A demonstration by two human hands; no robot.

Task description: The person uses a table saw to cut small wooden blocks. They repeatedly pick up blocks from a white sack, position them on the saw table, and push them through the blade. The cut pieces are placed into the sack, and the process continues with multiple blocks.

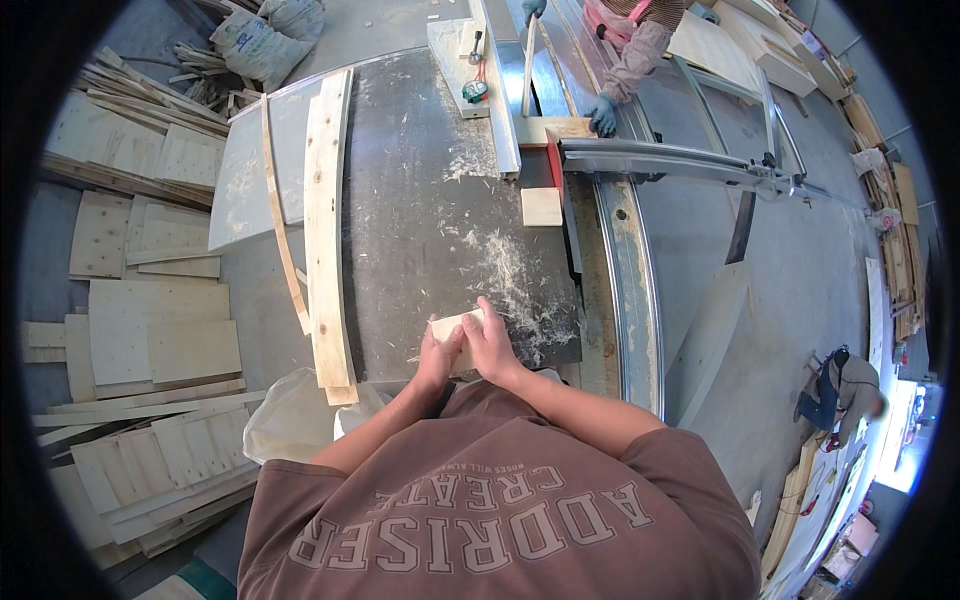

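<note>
At the near edge of a dark saw table, a small pale wood block sits between my two hands. My left hand is closed round its left side, and my right hand grips it from the right. The palms hide its lower part. Ahead of my hands, another square wood block lies beside the red blade guard. Sawdust and shavings are scattered over the table just beyond my right hand.
Across the table a co-worker's gloved hand rests on a board by the metal fence. Long planks lie along the left side. Stacked boards cover the floor at left. Another person bends down at far right.
</note>
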